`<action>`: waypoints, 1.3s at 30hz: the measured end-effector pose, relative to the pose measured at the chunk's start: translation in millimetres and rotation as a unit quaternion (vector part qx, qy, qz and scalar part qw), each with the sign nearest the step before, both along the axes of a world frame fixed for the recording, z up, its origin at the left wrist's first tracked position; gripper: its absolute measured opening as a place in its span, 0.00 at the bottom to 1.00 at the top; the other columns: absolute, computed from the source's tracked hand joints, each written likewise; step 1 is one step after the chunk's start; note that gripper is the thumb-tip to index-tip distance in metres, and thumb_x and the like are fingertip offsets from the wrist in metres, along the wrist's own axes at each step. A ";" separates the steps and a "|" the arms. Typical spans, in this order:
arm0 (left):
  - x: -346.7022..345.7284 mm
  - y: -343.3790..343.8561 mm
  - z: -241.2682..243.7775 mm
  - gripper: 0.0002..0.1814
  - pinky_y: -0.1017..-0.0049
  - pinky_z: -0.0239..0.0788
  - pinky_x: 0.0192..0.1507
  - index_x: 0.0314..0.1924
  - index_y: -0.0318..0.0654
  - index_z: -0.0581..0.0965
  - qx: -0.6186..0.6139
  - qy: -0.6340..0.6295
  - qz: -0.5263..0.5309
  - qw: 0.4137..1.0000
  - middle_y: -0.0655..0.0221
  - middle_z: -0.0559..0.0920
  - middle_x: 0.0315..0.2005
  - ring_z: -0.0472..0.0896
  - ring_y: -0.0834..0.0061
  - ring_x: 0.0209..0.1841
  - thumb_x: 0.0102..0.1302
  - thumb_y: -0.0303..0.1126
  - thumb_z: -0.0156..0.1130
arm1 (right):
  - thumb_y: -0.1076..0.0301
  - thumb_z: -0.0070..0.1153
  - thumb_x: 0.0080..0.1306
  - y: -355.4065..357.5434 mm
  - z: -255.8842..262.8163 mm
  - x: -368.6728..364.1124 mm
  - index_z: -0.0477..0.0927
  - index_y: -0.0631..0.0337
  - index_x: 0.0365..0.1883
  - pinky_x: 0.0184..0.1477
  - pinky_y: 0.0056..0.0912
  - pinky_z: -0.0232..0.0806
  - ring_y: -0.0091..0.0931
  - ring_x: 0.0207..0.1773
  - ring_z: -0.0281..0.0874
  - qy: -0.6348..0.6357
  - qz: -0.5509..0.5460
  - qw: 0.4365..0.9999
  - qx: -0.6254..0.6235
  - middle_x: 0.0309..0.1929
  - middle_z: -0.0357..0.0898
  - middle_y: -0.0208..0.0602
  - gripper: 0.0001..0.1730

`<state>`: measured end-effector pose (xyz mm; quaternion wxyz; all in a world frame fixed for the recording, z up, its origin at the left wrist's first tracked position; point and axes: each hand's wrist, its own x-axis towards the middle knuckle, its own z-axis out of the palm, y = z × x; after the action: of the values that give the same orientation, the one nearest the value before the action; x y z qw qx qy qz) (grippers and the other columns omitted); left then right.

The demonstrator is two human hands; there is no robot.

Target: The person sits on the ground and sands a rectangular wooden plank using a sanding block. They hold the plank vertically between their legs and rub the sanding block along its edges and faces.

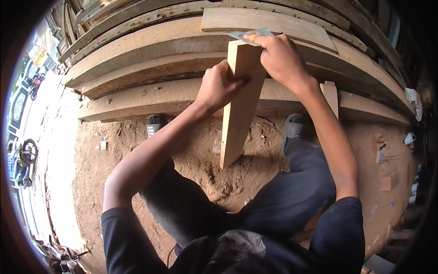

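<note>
A pale wooden board (244, 99) stands on end between my legs, its lower end down by the dusty ground. My left hand (219, 84) grips it below the top, wrapped around its left edge. At the board's upper end, my right hand (282, 56) pinches a thin, flat, whitish-green piece (264, 32) with an orange patch near the fingers. Blur leaves it unclear whether this is a scraper or a folded sheet. It lies over the top end of the board. Just behind, a curved wooden plank (260, 20) rests on the stacked beams.
Long thick timber beams (143, 94) run across in front of me. An upright wooden piece (329, 97) stands against them at right. Sawdust-strewn ground (205, 181) holds a wood block (389, 182) and a tool (381, 156) on the right. Motorcycles (25, 157) stand outside, left.
</note>
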<state>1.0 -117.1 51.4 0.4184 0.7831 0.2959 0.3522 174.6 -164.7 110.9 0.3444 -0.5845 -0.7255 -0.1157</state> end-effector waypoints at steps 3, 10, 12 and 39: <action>-5.1 -0.6 0.5 0.20 0.68 0.79 0.44 0.46 0.27 0.79 -0.010 -0.017 -0.011 1.000 0.55 0.88 0.36 0.89 0.68 0.41 0.61 0.36 0.72 | 0.80 0.43 0.55 -4.5 0.1 -3.5 0.86 0.56 0.52 0.54 0.47 0.76 0.49 0.45 0.84 -0.003 0.042 0.999 0.024 0.43 0.84 0.56 0.29; -6.3 0.6 -3.7 0.20 0.68 0.79 0.44 0.45 0.27 0.79 0.005 -0.017 -0.018 1.000 0.54 0.88 0.36 0.88 0.70 0.41 0.61 0.36 0.72 | 0.82 0.42 0.54 -10.9 0.7 2.0 0.86 0.57 0.52 0.56 0.42 0.75 0.46 0.46 0.85 0.002 0.057 0.997 0.042 0.45 0.84 0.53 0.30; -10.9 2.7 -5.5 0.20 0.68 0.79 0.44 0.45 0.27 0.79 0.007 -0.011 -0.020 1.000 0.55 0.88 0.35 0.88 0.70 0.40 0.61 0.37 0.72 | 0.81 0.43 0.54 -10.1 6.5 -1.8 0.87 0.56 0.50 0.57 0.42 0.75 0.45 0.48 0.85 0.022 0.092 0.995 0.026 0.46 0.84 0.51 0.29; -22.3 -30.7 3.8 0.18 0.70 0.78 0.39 0.43 0.27 0.79 0.017 -0.029 -0.019 0.999 0.55 0.87 0.32 0.87 0.74 0.37 0.63 0.36 0.71 | 0.91 0.39 0.49 -55.4 18.6 -44.2 0.81 0.70 0.54 0.72 0.37 0.64 0.41 0.66 0.76 0.029 0.140 0.990 0.012 0.55 0.81 0.55 0.34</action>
<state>-21.2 -147.8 55.2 0.4205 0.7850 0.2623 0.3717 130.4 -220.2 129.6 0.3849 -0.4760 -0.7886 -0.0583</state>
